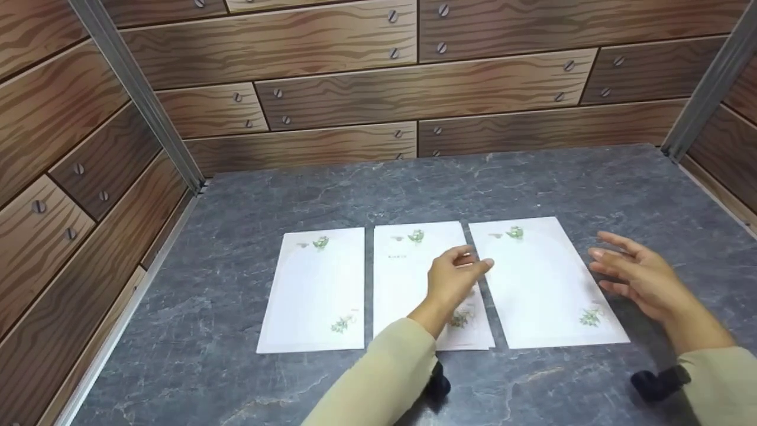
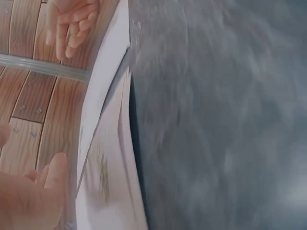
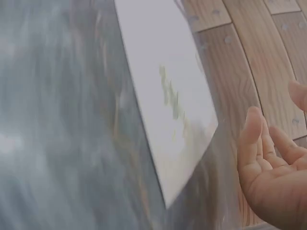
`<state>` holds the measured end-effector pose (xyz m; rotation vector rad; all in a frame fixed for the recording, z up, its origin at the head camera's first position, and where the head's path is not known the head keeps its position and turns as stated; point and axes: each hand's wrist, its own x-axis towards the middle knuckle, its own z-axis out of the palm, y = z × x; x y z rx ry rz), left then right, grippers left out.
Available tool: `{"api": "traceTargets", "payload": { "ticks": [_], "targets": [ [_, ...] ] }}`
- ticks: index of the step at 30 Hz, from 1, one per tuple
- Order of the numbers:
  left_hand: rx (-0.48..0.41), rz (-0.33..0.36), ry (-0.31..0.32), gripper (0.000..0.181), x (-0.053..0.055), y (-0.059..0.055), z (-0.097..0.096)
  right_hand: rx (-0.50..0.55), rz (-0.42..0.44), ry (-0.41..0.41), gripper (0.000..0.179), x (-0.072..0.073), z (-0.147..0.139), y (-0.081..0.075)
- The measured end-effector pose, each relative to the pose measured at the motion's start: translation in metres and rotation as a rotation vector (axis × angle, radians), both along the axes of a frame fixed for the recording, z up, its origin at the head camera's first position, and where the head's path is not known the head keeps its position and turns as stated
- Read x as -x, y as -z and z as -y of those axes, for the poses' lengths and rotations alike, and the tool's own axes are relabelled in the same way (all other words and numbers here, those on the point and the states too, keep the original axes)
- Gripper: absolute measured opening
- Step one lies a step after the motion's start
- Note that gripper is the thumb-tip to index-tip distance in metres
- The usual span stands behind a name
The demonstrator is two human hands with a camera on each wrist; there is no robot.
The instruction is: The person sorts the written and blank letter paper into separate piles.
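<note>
Three white stacks of paper with green plant prints lie side by side on the dark table. Over the right edge of the middle stack (image 1: pixel 408 284) hovers my left hand (image 1: pixel 452 278), its fingers loosely bent and holding nothing. My right hand (image 1: pixel 641 275) is to the right of the right-hand sheet (image 1: pixel 538 278), fingers relaxed and apart from the paper. The left sheet (image 1: pixel 319 284) has neither hand near it. In the left wrist view, the middle stack (image 2: pixel 108 191) shows several sheets with slightly uneven edges. The right wrist view shows the right-hand sheet (image 3: pixel 168 96) flat beside my right hand (image 3: pixel 273 177).
The table (image 1: pixel 236 284) has a dark marbled surface. Wood-patterned panels (image 1: pixel 331 53) stand behind it and along both sides, with metal posts (image 1: pixel 142 94) at the corners. A black device (image 1: pixel 659 381) is strapped at my right wrist.
</note>
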<state>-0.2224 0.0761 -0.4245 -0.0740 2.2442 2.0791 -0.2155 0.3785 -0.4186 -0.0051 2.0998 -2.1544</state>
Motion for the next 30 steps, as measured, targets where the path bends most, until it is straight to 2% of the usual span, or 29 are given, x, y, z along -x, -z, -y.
{"api": "traceTargets", "payload": {
  "ticks": [8, 11, 16, 21, 24, 30],
  "targets": [
    [0.057, -0.067, 0.046, 0.058, 0.013, -0.007, 0.029, 0.032, -0.032, 0.054, 0.075, -0.001, 0.03, -0.003],
    [0.085, -0.073, 0.069, 0.063, 0.016, -0.01, 0.042, 0.007, -0.049, 0.071, 0.081, -0.001, 0.04, -0.003],
    [0.112, -0.072, 0.104, 0.07, 0.021, -0.014, 0.068, -0.046, -0.078, 0.119, 0.086, 0.002, 0.057, -0.004],
    [0.099, -0.096, 0.128, 0.075, 0.025, -0.014, 0.096, -0.189, -0.094, 0.162, 0.087, 0.004, 0.076, -0.006],
    [0.089, -0.124, 0.13, 0.075, 0.026, -0.013, 0.114, -0.277, -0.082, 0.175, 0.088, 0.006, 0.089, -0.008],
    [0.131, -0.145, 0.106, 0.074, 0.025, -0.015, 0.147, -0.328, -0.077, 0.176, 0.087, 0.011, 0.111, -0.005]
  ]
}}
